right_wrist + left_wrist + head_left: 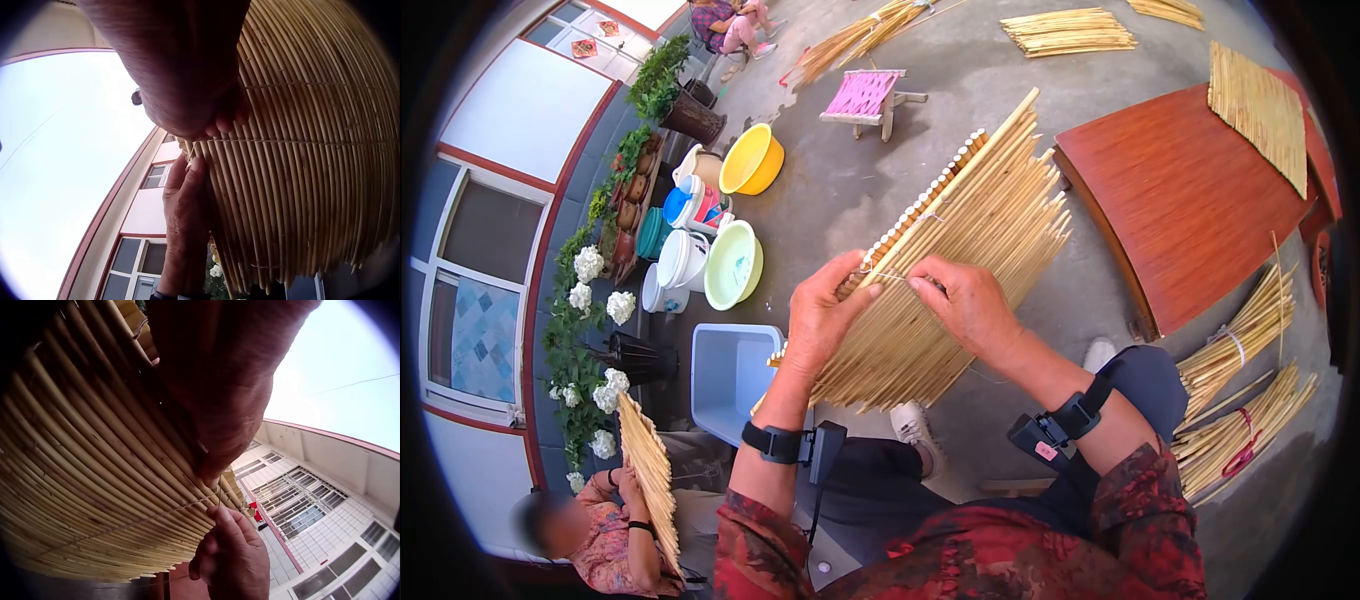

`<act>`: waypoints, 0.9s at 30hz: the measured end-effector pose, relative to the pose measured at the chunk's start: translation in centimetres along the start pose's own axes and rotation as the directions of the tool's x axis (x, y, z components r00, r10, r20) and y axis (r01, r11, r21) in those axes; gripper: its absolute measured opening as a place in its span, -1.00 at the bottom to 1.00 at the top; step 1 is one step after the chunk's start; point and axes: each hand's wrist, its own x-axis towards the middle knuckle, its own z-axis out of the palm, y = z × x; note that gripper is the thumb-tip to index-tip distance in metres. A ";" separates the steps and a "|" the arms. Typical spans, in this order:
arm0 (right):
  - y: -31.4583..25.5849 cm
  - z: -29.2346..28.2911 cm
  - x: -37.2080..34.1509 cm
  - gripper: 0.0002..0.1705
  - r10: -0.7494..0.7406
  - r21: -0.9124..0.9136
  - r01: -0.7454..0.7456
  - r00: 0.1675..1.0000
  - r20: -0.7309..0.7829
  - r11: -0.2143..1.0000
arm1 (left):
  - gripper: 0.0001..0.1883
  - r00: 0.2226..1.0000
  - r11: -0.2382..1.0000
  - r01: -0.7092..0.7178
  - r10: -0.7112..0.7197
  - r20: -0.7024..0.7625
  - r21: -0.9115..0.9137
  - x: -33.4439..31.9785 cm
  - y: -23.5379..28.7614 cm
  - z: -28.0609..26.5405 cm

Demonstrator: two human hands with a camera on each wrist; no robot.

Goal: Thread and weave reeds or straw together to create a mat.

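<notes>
A mat of pale stalks (940, 290) bound with rows of thin cord slants across the lap in the head view. The left hand (825, 310) grips its upper left edge, thumb on the outermost stalks. Close beside it, the right hand (968, 305) pinches a thin cord between thumb and curled forefinger. In the left wrist view the right hand (234, 553) holds the cord at the mat's edge, below the left hand (219, 394). A twisted cord row crosses the stalks (300, 187) in the right wrist view, where the left hand (187, 212) holds the edge stalks.
A red-brown table (1190, 190) stands at the right, with stalk bundles (1240, 340) below it. Left are a blue tub (735, 380), a yellow basin (752, 160), buckets and flowers. A pink-topped stool (865, 95) stands ahead. Another person (615, 530) holds a mat at lower left.
</notes>
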 end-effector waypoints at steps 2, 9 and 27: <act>0.2 0.4 0.1 -0.84 -0.014 -0.015 0.014 1.000 -0.011 1.000 | -0.60 1.000 1.000 -0.004 0.004 0.017 -0.004 0.3 -0.4 -0.2; 0.7 0.1 0.1 -0.85 -0.085 -0.170 0.074 0.995 -0.058 0.983 | -0.58 0.997 0.999 0.051 -0.052 -0.064 -0.015 1.2 -1.5 -0.1; 2.4 3.2 3.1 -0.71 -0.221 -0.065 0.218 0.974 -0.043 0.974 | -0.62 0.985 0.958 0.157 -0.170 -0.032 -0.240 2.4 -2.2 -0.4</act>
